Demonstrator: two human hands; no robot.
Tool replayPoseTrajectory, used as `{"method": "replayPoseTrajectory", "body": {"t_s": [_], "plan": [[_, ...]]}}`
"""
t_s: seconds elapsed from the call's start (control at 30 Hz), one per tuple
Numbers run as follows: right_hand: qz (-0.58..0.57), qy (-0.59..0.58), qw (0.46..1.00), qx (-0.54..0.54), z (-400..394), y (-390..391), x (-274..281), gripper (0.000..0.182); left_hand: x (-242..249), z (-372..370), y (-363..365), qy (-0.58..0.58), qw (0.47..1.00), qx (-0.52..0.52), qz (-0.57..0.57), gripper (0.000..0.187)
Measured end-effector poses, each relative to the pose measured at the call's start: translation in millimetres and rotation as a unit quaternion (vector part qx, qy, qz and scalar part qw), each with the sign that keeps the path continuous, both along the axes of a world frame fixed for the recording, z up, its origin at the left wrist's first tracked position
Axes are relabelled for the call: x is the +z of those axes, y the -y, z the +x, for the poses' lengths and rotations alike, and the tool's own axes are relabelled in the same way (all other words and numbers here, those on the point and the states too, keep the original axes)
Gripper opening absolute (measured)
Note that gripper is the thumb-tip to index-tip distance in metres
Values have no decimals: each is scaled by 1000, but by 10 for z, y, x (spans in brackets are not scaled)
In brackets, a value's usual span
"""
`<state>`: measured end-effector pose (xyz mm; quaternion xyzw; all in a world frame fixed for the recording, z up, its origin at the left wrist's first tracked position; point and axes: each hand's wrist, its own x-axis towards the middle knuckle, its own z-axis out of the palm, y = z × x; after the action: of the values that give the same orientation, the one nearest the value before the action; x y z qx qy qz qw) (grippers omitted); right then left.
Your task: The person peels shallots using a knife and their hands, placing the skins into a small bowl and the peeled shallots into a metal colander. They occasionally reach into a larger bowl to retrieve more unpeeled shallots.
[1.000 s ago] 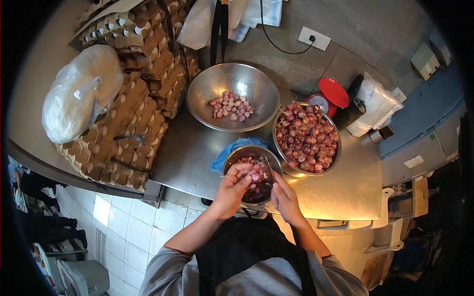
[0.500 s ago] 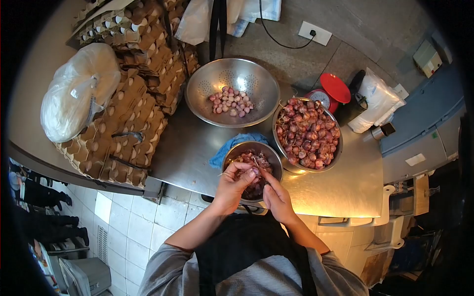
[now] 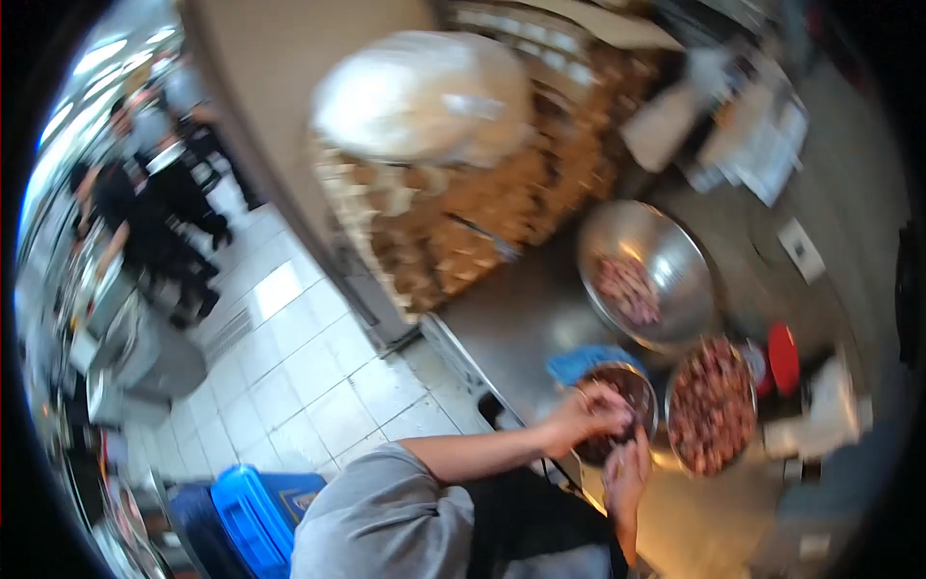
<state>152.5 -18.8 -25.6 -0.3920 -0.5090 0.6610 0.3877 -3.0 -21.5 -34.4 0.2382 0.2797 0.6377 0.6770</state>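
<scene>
Both hands meet over a steel bowl (image 3: 652, 425) with reddish skins and pieces inside. My left hand (image 3: 586, 419) is closed with a shallot (image 3: 625, 421) at its fingertips. Close beside it, my right hand (image 3: 627, 475) is also closed, its fingertips against the shallot. A thin blade, like a small knife's, shows at these fingers in the earlier view; blur hides it now. To the right stands a bowl heaped with unpeeled shallots (image 3: 712, 410). Behind, a steel colander (image 3: 687, 280) holds paler, peeled shallots (image 3: 627, 289).
A blue cloth (image 3: 590, 364) lies by the near bowl. Stacked egg trays (image 3: 424, 241) carry a full white plastic bag (image 3: 415, 96). A red-topped scale (image 3: 783, 359) stands at the right. Several people (image 3: 154, 212) are across the tiled floor (image 3: 328, 372), near a blue bin (image 3: 253, 516).
The head view has swung left and tilted, so the bowls and hands sit farther right and the people and blue bin show. My hands remain together over the bowl. The picture is blurred now.
</scene>
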Motion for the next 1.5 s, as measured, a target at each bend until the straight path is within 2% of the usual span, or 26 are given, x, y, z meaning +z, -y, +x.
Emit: {"method": "replayPoseTrajectory", "body": {"t_s": [0.07, 0.1, 0.2, 0.33, 0.37, 0.5, 0.6, 0.7, 0.8, 0.9, 1.0, 1.07, 1.13, 1.17, 1.27, 1.37, 1.4, 1.47, 1.5], "plan": [[-16, -22, 1000, 12, -53, -17, 21, 45, -104, 6, -35, 22, 999, 23, 11, 15], [11, -25, 999, 31, -49, -48, -47, 44, -137, 8, -45, 27, 999, 36, 3, 16], [34, 34, 999, 24, -176, -80, -24, 43, -183, -28, -4, 29, 998, 52, 2, 16], [82, 43, 994, 63, -218, -174, -151, 42, -83, -129, 109, 23, 996, 85, 8, 17], [29, 36, 998, 33, -246, -167, -131, 43, -80, -140, 122, 24, 996, 91, 3, 17], [96, 19, 995, 25, -301, -237, -36, 42, -3, -194, 196, 32, 995, 91, -12, 18], [91, 127, 986, 60, -253, -267, 130, 45, 30, -200, 237, 49, 996, 73, -24, 18], [-7, 42, 992, 120, -199, -307, 131, 45, 96, -180, 253, 70, 994, 76, -44, 19], [-108, -42, 979, 168, -149, -324, 156, 45, -78, -132, 138, 24, 995, 99, -23, 20], [-194, -31, 973, 124, -198, -218, 240, 46, -65, -143, 130, -85, 989, 123, -18, 26], [-171, 8, 978, 117, -180, -194, 124, 47, -103, -92, 124, -81, 985, 152, 21, 32], [-26, 31, 985, 170, -135, -238, 10, 47, -126, -56, 121, -61, 986, 155, 20, 34], [128, 45, 974, 180, 24, -431, -426, 46, -137, -58, 116, -58, 986, 154, 28, 34], [317, 116, 925, 177, 35, -456, -474, 44, -145, -50, 115, -64, 986, 151, 36, 34], [476, 173, 848, 157, 112, -440, -494, 45, -110, 4, 136, -38, 989, 135, 51, 31], [314, 252, 902, 153, 188, -327, -311, 44, -177, 25, 99, -21, 991, 113, 62, 31], [76, -2, 996, 56, 49, -307, -337, 41, -243, 62, 62, -16, 994, 91, 66, 31], [35, 69, 997, 24, 24, -151, -70, 42, -342, 68, 31, -27, 995, 76, 61, 34], [30, 56, 998, 15, 39, -141, -31, 42, -288, 44, 38, -52, 990, 97, 86, 35]]}}
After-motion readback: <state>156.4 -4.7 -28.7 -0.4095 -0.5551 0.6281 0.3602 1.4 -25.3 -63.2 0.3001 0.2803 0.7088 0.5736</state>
